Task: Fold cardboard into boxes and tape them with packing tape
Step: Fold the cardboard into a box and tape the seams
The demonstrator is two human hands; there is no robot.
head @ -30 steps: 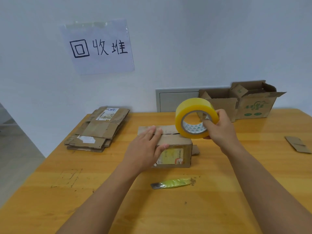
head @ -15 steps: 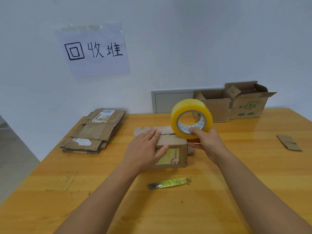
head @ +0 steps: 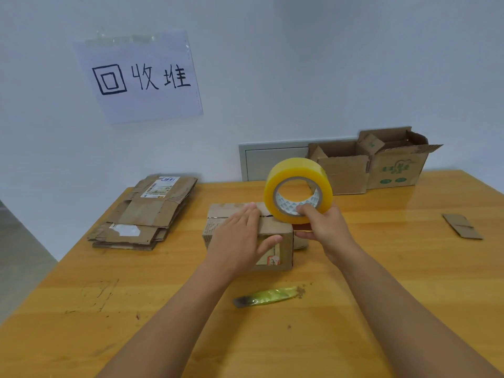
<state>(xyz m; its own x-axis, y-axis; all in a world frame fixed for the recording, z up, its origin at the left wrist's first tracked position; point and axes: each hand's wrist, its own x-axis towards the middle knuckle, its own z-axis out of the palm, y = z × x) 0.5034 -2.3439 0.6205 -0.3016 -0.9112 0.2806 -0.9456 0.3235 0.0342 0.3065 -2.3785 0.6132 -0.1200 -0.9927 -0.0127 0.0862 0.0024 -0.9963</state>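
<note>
A small brown cardboard box (head: 278,230) stands in the middle of the wooden table (head: 409,268), its top flaps folded down. My left hand (head: 240,238) lies flat on the box's top, thumb down over the labelled front face. My right hand (head: 324,227) grips a yellow roll of packing tape (head: 297,195), held upright at the box's right top edge, with one finger hooked inside the core. A stack of flattened cardboard (head: 147,214) lies at the left back of the table.
A green-handled utility knife (head: 268,296) lies in front of the box. Two open cardboard boxes (head: 376,165) stand at the back right against the wall. A small cardboard scrap (head: 462,226) lies far right. A paper sign (head: 141,77) hangs on the wall.
My right hand has lowered the tape roll toward the box's right top edge and shifted its grip, one finger now inside the core. My left hand stays pressed on the box.
</note>
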